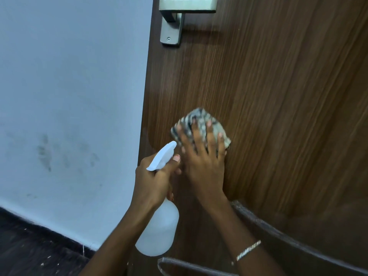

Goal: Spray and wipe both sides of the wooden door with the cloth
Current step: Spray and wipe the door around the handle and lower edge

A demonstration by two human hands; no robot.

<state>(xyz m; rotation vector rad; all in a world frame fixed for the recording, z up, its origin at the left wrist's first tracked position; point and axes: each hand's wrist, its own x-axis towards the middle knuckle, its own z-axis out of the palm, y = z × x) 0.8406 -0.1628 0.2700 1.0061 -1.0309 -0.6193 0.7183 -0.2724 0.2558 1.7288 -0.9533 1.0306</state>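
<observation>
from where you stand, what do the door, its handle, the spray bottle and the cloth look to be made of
Door: wood or wood-look veneer, smooth satin brown with fine straight grain lines.
Handle: likely brushed metal, matte silver-grey with crisp square edges.
Spray bottle: translucent white plastic, matte.
Cloth: soft fabric, mottled grey and dark; blurred, so the weave is unclear.

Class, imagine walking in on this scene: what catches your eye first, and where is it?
The right hand presses a patterned cloth flat on the wooden door, below the metal handle. Just left of it, the left hand grips a white spray bottle, beside a smudged pale wall.
</observation>
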